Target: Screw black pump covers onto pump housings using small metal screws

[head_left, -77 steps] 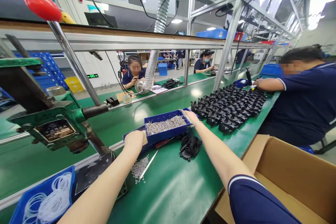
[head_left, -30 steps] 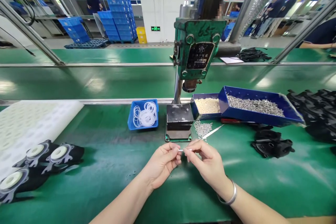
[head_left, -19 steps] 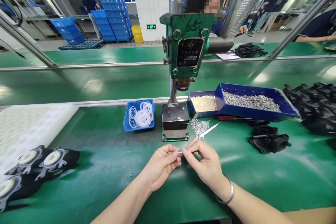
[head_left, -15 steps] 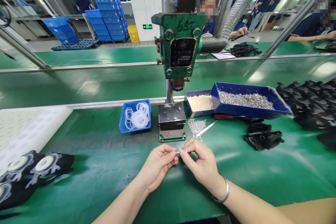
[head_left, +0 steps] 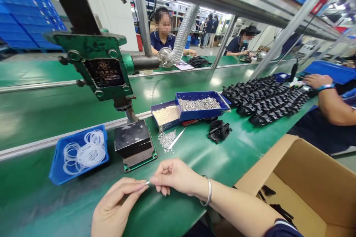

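rings point(head_left: 85, 152), thin and white, lie in a small blue tray point(head_left: 57, 172) at the near left of the green bench point(head_left: 178, 200). right of it stands a green press point(head_left: 97, 64) with its black base block point(head_left: 133, 142) below. near the front edge the person's two hands meet: the left hand point(head_left: 116, 205) pinches one end of a tiny pin point(head_left: 148, 183) between thumb and forefinger, and the right hand point(head_left: 175, 176), a bangle point(head_left: 208, 192) on its wrist, pinches the other end with its other fingers curled in. the pin sits between the two sets of fingertips, just above the bench, near the base block. farther back and to the right, loose small beads point(head_left: 166, 139) and a thin tool point(head_left: 176, 139) lie on the bench, beside a bin of pale bits point(head_left: 166, 114) and a bin of pins point(head_left: 198, 104). a black part point(head_left: 219, 131) lies just right of them, with a big heap of black parts point(head_left: 267, 98) beyond. a cardboard box point(head_left: 306, 181) sits at the near right, and a co-worker's arm point(head_left: 328, 98) reaches in from the far right. other people sit across the bench, far back.
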A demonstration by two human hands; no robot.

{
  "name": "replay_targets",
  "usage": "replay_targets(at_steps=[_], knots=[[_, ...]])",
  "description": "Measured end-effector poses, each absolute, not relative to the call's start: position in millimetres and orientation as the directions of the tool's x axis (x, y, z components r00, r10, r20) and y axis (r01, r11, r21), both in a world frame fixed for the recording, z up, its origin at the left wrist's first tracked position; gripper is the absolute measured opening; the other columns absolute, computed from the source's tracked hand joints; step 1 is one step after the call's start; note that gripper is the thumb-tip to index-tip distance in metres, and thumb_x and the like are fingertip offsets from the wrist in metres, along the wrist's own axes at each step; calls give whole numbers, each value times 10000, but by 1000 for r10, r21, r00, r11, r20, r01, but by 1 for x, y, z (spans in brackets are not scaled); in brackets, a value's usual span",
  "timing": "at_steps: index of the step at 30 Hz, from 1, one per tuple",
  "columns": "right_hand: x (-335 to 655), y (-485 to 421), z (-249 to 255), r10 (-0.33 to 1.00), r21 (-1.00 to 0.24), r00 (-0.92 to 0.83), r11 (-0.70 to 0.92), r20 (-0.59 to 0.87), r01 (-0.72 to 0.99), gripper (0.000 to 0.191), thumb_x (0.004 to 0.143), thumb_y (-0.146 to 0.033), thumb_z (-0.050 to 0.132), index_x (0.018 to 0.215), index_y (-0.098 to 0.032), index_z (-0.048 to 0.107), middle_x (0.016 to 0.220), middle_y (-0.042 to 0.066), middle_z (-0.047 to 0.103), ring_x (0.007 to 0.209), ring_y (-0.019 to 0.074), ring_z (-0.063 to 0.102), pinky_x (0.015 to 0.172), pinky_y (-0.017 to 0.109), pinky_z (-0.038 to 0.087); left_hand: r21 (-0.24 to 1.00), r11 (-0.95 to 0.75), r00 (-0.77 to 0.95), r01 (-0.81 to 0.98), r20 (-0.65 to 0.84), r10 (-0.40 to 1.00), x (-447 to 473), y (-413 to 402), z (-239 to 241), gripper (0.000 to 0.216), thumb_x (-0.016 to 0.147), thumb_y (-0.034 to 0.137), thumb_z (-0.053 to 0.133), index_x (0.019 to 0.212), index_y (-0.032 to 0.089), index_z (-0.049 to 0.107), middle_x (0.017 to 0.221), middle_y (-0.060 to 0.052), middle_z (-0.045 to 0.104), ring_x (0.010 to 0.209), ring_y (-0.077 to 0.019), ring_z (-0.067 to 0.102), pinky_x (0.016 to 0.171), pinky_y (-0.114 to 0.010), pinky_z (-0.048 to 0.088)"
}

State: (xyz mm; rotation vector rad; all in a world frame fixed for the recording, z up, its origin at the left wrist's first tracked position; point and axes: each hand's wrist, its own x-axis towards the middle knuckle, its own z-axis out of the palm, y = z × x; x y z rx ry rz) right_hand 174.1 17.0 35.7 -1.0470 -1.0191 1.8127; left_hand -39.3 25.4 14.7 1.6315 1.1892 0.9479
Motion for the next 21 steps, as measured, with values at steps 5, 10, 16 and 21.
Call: replay_targets(at_steps=[5,10,16,21], knots=[[178,-1,26,866,-867,-410,-417,-288,-273,468,649,-530,857,736,-134,622,637,-15,655,496,67,566,483,193,449,928,-208,355,309,90,930,-31,13,15,88,813,368,742,826,310,807,900,-41,759,858,-249,701,821,-322,570],[234,-11,44,976,-952,-209,-112,-53,-284,324,767,-448,804,784,-165,646,725,-2,663,522,88,564,532,252,474,979,-79,374,189,2,928,-19,3,18,412,685,376,857,1081,324,758,1179,-45,726,1018,-285,717,935,-337,584],[377,-14,64,907,-999,421,27,34,23,342,790,-475,766,776,-159,637,1264,128,608,574,46,510,449,204,407,994,-29,442,101,-18,897,-17,4,20,363,779,371,792,1126,298,714,1134,-62,734,992,-266,731,886,-323,610],[397,-14,52,933,-998,353,-63,-63,-11,349,745,-442,809,857,-137,681,1411,163,508,790,129,671,615,252,541,986,-66,511,151,-21,859,-14,4,16,293,793,351,781,1070,271,729,1043,-67,753,925,-245,739,845,-290,607]])
